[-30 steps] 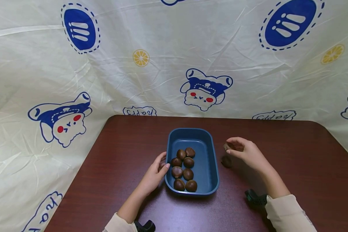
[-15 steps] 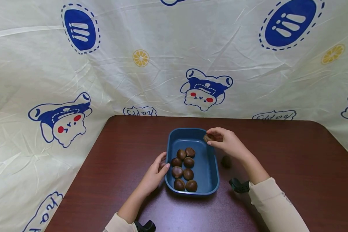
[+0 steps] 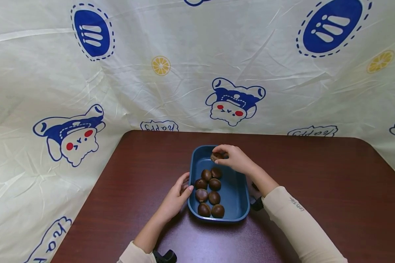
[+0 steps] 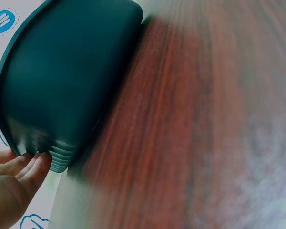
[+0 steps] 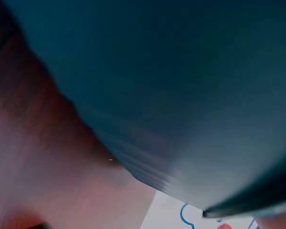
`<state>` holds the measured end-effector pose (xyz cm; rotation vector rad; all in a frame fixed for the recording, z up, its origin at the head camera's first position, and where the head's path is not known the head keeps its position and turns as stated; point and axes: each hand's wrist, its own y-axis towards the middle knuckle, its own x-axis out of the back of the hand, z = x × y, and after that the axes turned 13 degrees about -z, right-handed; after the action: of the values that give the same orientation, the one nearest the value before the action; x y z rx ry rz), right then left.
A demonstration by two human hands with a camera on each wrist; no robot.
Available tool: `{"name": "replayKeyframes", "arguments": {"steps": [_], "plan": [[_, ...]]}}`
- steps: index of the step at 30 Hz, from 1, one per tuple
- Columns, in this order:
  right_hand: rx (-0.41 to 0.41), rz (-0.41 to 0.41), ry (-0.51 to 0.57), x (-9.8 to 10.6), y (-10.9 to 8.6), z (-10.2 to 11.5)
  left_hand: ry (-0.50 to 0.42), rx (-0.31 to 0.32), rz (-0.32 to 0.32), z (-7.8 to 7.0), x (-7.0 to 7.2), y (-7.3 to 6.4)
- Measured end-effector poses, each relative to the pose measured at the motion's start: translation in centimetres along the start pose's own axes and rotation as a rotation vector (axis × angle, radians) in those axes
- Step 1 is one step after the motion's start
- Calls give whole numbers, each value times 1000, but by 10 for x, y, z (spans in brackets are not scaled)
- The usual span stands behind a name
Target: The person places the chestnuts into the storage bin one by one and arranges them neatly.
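A blue rectangular tray (image 3: 230, 218) stands on the table with several brown chestnuts (image 3: 218, 210) lying in two columns on its left side. My left hand (image 3: 175, 200) holds the tray's left edge, thumb at the rim; in the left wrist view its fingers (image 4: 35, 171) press the outer wall. Over the tray's far end, my right hand (image 3: 234, 159) pinches one chestnut (image 3: 216, 157) between thumb and fingers. Another chestnut (image 3: 255, 186) on the table, right of the tray, is mostly hidden by my right forearm. The tray's wall fills most of the right wrist view.
The dark brown wooden table (image 3: 332, 182) extends on both sides of the tray. A white printed sheet (image 3: 184, 98) hangs behind the table's far edge. Black wrist devices (image 3: 164, 256) sit under both wrists.
My right hand has carried the pinched chestnut leftward from the table beside the tray to over its far end. The left hand, the tray and the chestnuts in it have stayed put.
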<state>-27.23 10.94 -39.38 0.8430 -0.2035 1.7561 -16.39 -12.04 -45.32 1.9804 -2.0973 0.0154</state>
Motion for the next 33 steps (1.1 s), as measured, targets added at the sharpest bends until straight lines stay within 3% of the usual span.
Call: {"name": "replayKeyframes", "arguments": {"steps": [5, 12, 20, 33], "plan": [[-10, 3, 44, -11, 5, -5, 0, -7, -3, -1, 0, -1], [-18, 36, 112, -23, 7, -10, -17, 36, 3, -32, 1, -6], [-77, 37, 120, -37, 6, -14, -11, 40, 6, -33, 1, -7], [-85, 33, 82, -41, 3, -15, -1, 35, 1, -37, 2, -7]]}}
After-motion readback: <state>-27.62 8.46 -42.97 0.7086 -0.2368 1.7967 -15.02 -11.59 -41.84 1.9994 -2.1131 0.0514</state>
